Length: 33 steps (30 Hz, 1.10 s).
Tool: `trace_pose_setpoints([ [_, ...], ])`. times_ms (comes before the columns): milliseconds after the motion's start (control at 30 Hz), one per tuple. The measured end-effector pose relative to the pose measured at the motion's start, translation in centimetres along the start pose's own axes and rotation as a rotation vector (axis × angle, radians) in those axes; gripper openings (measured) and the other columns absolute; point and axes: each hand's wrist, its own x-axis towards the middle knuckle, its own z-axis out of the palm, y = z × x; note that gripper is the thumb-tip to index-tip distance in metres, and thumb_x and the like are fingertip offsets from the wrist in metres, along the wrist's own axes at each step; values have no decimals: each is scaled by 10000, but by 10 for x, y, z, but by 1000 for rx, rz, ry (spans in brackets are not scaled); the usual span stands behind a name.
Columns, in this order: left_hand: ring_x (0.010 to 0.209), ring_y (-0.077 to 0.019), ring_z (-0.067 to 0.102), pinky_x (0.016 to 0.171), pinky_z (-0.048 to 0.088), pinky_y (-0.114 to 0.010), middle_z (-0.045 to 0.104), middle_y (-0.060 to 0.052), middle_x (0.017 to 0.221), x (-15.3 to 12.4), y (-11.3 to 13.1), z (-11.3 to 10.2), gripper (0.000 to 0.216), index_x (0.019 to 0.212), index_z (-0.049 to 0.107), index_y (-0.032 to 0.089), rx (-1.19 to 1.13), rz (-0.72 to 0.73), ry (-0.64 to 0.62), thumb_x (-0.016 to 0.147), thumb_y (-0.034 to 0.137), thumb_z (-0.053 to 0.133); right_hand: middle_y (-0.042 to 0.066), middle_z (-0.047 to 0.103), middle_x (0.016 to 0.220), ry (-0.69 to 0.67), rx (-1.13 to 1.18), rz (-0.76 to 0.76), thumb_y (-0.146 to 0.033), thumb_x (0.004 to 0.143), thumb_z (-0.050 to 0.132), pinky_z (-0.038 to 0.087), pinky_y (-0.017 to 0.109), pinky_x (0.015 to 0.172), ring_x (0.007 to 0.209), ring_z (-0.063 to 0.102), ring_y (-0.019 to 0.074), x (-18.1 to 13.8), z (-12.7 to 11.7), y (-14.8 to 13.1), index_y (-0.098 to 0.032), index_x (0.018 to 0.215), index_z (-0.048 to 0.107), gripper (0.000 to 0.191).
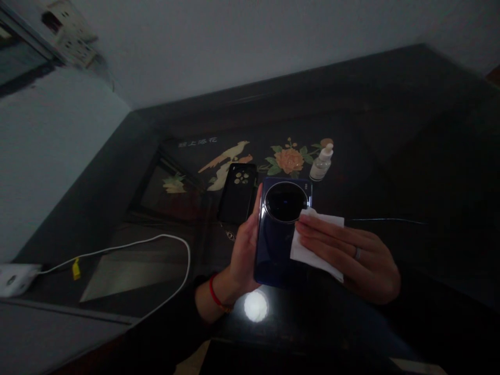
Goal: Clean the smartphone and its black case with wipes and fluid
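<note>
left hand (244, 250) is closed around the edge of a glossy dark blue smartphone (278, 245), held back side up at the centre of the view. right hand (351, 258) is laid flat, fingers extended, with a folded white cloth (308, 256) pressed onto the phone's back at four o'clock from the round camera ring (286, 202). a black phone case (237, 194) is seen at eleven o'clock from the phone, and a small clear dropper bottle (322, 162) at one o'clock, both on the dark painted table (390, 156). a white cable (164, 238) is looped at nine o'clock.
</note>
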Motion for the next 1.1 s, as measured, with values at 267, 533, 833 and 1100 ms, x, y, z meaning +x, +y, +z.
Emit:
trace_pose_setpoints([
  [267,1210,-314,560,1016,355,-618,454,1,1474,-5,3,-2,490,1461,131,521,-126,-154,-193,982,456,210,78,533,1397,0,74,209,-103,914,466,489,436,1063,1310,480,270,-3,-33,5,-184,1445,400,541],
  [533,1212,-272,558,1005,393,-579,458,16,1471,-6,4,-2,502,1466,79,508,-137,-109,-255,996,390,208,32,586,1343,44,52,269,-94,922,416,539,462,998,1234,559,264,-1,-23,8,-260,1434,415,538],
  [833,1180,-309,576,985,366,-627,393,9,1517,-5,1,-5,510,1459,43,522,-176,-247,-249,975,497,203,46,569,1364,72,45,287,-64,914,430,491,377,1063,1262,534,229,0,-25,5,-230,1416,447,529],
  [1100,1150,-187,589,1072,347,-373,597,0,1335,-1,-6,-3,507,1484,278,360,-229,-328,44,986,429,211,221,581,1308,-19,80,59,-142,950,440,474,464,1057,1366,396,282,8,12,-7,-15,1364,442,433],
])
